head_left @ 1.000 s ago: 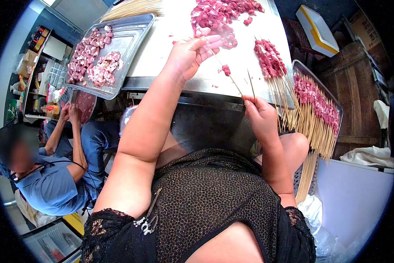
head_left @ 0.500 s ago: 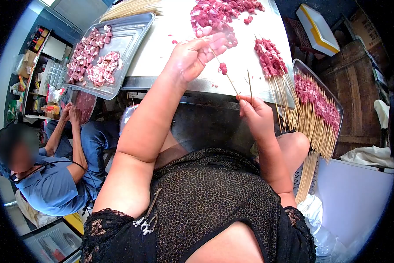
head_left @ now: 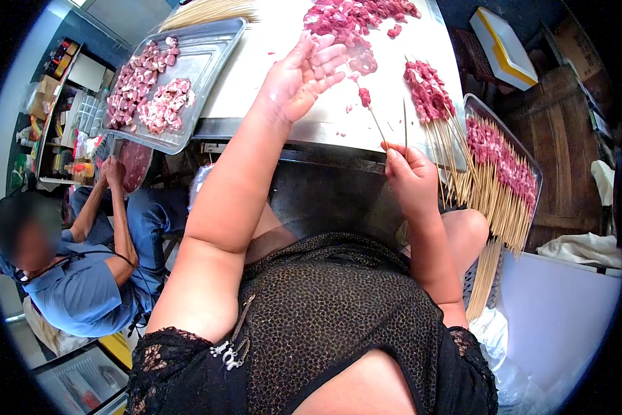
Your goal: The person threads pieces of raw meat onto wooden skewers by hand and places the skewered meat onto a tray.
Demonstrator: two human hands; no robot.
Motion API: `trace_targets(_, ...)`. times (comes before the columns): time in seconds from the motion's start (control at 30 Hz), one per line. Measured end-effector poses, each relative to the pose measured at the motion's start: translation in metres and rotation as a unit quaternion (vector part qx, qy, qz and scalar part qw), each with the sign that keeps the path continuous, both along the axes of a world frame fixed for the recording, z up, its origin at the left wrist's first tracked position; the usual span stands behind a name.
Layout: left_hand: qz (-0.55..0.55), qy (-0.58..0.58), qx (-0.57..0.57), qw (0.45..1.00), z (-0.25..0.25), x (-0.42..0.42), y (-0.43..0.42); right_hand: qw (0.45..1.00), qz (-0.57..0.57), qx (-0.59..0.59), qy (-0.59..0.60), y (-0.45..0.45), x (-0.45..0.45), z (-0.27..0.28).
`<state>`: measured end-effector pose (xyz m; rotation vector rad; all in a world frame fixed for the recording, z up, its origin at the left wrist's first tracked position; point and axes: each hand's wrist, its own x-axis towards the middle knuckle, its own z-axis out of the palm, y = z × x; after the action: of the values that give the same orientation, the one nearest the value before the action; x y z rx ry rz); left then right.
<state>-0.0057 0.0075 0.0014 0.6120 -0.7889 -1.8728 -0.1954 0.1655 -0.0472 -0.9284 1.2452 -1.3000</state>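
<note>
My left hand point(head_left: 304, 77) is palm up over the white board point(head_left: 255, 90), its fingers spread and nothing seen in them. Beyond its fingertips lies a pile of red meat pieces point(head_left: 339, 24). My right hand point(head_left: 411, 173) is closed on the lower end of a wooden skewer point(head_left: 377, 124) at the board's front edge. That skewer carries a piece of meat point(head_left: 364, 97) near its upper part, apart from my left hand. A second bare stick point(head_left: 405, 121) rises from the same hand. Loaded meat skewers point(head_left: 428, 93) lie on the board to the right.
A metal tray point(head_left: 217, 59) with pale meat pieces is at the left, near bundled sticks point(head_left: 207, 14). Another tray point(head_left: 538, 173) of filled skewers stands at the right. A co-worker in blue point(head_left: 83, 294) sits at the left, near a red-filled basin point(head_left: 134, 162).
My left hand has opened and moved up and slightly left, away from the skewer. My right hand has shifted a little right with the skewer.
</note>
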Motion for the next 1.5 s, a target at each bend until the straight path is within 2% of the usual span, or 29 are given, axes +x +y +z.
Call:
trace_targets(0.2, 0.021, -0.010, 0.001, 1.000, -0.001, -0.004, 0.001, 0.999, 0.011, -0.004, 0.051, 0.003, 0.004, -0.001)
trace_targets(0.37, -0.006, 0.076, 0.035, 0.996, 0.003, -0.008, 0.007, 0.998, 0.011, -0.008, 0.064, 0.003, 0.005, 0.000)
trace_targets(0.67, 0.021, 0.070, 0.032, 0.997, 0.001, -0.016, 0.013, 0.998, 0.000, -0.023, 0.065, 0.001, 0.009, -0.003)
trace_targets(0.93, 0.018, 0.035, 0.013, 0.999, -0.006, -0.028, 0.021, 0.992, -0.007, -0.036, 0.119, -0.002, 0.013, 0.005)
trace_targets(1.17, -0.055, -0.021, -0.038, 0.998, -0.005, -0.021, 0.020, 0.996, -0.020, -0.052, 0.068, -0.009, 0.009, 0.003)
trace_targets(1.4, -0.082, -0.046, -0.011, 0.996, -0.008, -0.024, 0.027, 0.999, -0.015, -0.038, 0.030, -0.012, 0.008, 0.008)
trace_targets(1.43, -0.063, -0.136, -0.104, 0.983, -0.009, -0.014, 0.019, 0.998, -0.023, -0.053, 0.032, -0.013, 0.006, 0.008)
trace_targets(1.5, -0.024, -0.311, -0.282, 0.907, -0.011, 0.011, 0.001, 0.998, -0.026, -0.054, 0.037, -0.011, 0.001, 0.009)
